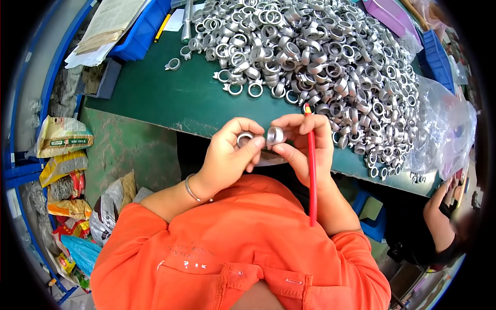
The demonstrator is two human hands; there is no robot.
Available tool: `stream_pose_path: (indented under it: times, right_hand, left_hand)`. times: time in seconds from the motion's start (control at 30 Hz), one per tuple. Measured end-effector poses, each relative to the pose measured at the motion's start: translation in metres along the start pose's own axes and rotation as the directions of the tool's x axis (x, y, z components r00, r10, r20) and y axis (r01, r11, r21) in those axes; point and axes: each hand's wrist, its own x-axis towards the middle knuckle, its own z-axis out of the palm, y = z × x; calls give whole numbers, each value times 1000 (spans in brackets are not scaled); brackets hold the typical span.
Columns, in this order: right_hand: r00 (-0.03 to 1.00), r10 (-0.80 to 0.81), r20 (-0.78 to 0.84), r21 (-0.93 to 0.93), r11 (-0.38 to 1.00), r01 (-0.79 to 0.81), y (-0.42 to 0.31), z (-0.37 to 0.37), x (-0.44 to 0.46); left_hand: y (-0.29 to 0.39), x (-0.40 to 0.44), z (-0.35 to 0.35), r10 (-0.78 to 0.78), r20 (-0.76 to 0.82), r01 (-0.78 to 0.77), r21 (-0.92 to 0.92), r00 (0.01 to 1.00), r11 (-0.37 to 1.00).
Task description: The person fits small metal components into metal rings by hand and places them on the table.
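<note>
At the table's near edge, my left hand (231,146) is closed around a small silver metal ring (245,138). Close beside it, my right hand (314,139) pinches a second metal ring (275,135) between thumb and fingers. A long red pencil-like stick (312,175) with a pale orange tip also sits in my right hand, its far end pointing toward my body. The two rings are very near each other; I cannot tell whether they touch. Beyond my hands, a large heap of similar metal rings with small side lugs (310,51) covers much of the green table (155,98).
Blue bins (150,31) with papers (106,31) stand at the far left, near a yellow marker (162,28). Clear plastic bags (439,124) lie on the right. Filled sacks (64,137) line the left floor. Another person's arm (439,217) shows at the right.
</note>
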Motion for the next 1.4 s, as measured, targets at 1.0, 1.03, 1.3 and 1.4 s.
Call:
stream_pose_path:
  times: [1.0,1.03,1.3,1.4]
  right_hand:
    - [979,-158,126,-320,928,191,-1,-5,15]
    - [987,-138,79,-366,917,157,-2,-6,16]
    - [964,264,-45,17,965,-263,-8,3,12]
    - [977,214,7,9,977,-214,-8,5,10]
  left_hand:
    - [10,7,0,38,-47,-38,-1,998,999]
    - [10,8,1,160,-38,-154,127,986,980]
    - [9,6,0,398,41,-387,342,916,856]
    - [6,6,0,463,65,-448,401,884,799]
